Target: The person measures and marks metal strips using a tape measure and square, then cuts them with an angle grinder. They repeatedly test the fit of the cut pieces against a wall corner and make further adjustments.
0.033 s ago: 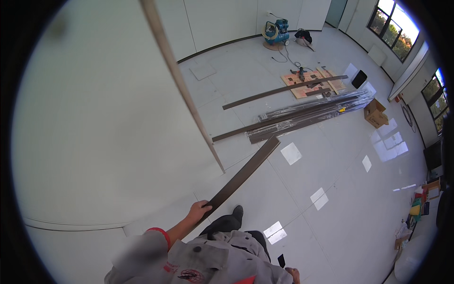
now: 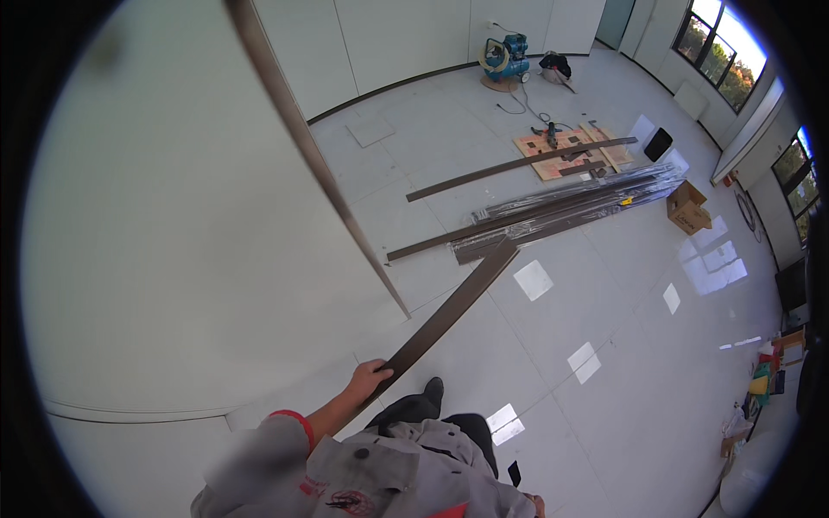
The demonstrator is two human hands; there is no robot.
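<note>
My left hand (image 2: 369, 380) is closed around a long dark brown trim strip (image 2: 451, 312). The strip slants up and away to the right, its far end in front of a bundle of similar strips (image 2: 484, 249) partly wrapped in clear plastic. Only a sliver of my right hand (image 2: 540, 505) shows at the lower edge beside my grey jacket; its fingers are hidden. A small black flat piece (image 2: 515, 472) appears close to that hand, and I cannot tell whether they touch.
A pale wall panel with a brown edge strip (image 2: 315, 160) rises at left. Beyond the bundle, a single strip (image 2: 466, 183) lies partly over boards (image 2: 553, 166) with a power tool (image 2: 552, 134). Farther off stands a blue air compressor (image 2: 509, 59). An open cardboard box (image 2: 687, 209) sits at right.
The held strip's far end has shifted slightly up and right, with my left hand moving a little the same way. My right hand has dropped lower and shows less.
</note>
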